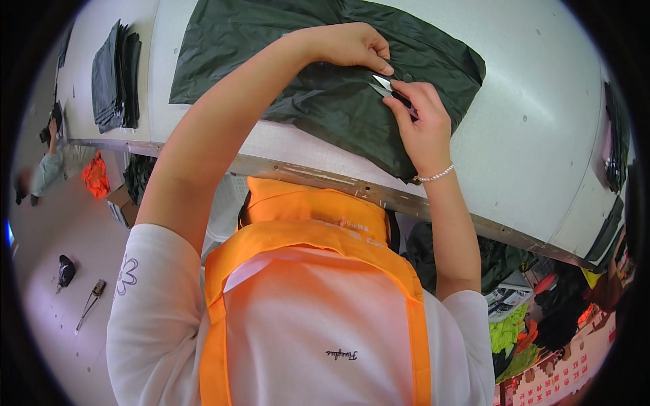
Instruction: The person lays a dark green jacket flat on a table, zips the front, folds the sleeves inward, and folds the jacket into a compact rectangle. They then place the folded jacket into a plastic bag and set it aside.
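A dark green, shiny piece of fabric [305, 95], perhaps a garment, lies spread and wrinkled on the white table in front of me. My left hand [355, 46] is closed in a pinch over its middle, thumb and fingers gathering a bit of the cloth. Just right of it, my right hand [423, 115] grips a pair of thread snips [384, 84]. The snips' two pointed blades are parted and aim toward my left fingertips, close above the fabric. Exactly what lies between the left fingers is too small to make out.
Folded dark green pieces [115, 78] are stacked on the white table [542, 115] at left. Another dark pile [615, 135] sits at the far right edge. A person [47, 169] is at far left, near an orange bundle [95, 176]. Coloured cloth [508, 331] lies lower right.
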`<state>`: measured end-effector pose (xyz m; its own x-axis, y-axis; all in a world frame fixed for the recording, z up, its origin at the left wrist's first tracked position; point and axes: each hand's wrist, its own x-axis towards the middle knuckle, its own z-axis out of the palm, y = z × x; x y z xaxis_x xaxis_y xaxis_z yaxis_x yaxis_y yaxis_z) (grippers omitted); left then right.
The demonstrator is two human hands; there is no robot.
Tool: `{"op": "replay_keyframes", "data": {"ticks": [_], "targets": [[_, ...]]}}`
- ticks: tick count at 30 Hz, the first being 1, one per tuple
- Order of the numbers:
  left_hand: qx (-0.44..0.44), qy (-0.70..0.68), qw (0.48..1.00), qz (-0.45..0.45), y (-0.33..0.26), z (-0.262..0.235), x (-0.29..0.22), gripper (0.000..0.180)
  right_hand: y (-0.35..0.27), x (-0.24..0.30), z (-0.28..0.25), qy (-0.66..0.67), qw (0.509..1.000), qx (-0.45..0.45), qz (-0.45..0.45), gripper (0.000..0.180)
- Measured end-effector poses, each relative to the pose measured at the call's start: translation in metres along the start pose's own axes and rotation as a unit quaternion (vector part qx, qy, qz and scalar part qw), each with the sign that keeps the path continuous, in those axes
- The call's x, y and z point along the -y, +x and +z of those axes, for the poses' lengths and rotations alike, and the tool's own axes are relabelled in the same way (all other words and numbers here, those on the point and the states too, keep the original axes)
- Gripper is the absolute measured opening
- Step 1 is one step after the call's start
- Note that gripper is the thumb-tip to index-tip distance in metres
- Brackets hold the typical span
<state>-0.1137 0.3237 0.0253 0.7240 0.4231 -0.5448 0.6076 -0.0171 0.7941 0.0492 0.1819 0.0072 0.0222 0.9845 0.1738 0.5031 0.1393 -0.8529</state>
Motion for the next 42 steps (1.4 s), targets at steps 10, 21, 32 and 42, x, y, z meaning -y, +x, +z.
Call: {"op": "replay_keyframes", "data": {"ticks": [10,21,32,42], "targets": [[0.007,-0.014,1.000,0.005,0.003,0.001,0.004,0.022,-0.003,-0.008,0.002,-0.015,1.000,-0.024,-0.010,0.017],[0.002,-0.013,1.000,0.001,0.004,0.000,0.007,0.030,0.001,-0.004,0.001,-0.103,0.992,0.011,-0.069,0.017],[-0.404,0.340,0.833,0.164,-0.058,0.037,-0.001,0.042,-0.009,-0.098,-0.111,-0.192,0.932,-0.271,0.145,0.020],[-0.391,0.334,0.856,0.046,-0.070,0.072,0.060,0.076,-0.034,-0.149,-0.143,-0.464,0.831,-0.288,0.108,0.035]]}}
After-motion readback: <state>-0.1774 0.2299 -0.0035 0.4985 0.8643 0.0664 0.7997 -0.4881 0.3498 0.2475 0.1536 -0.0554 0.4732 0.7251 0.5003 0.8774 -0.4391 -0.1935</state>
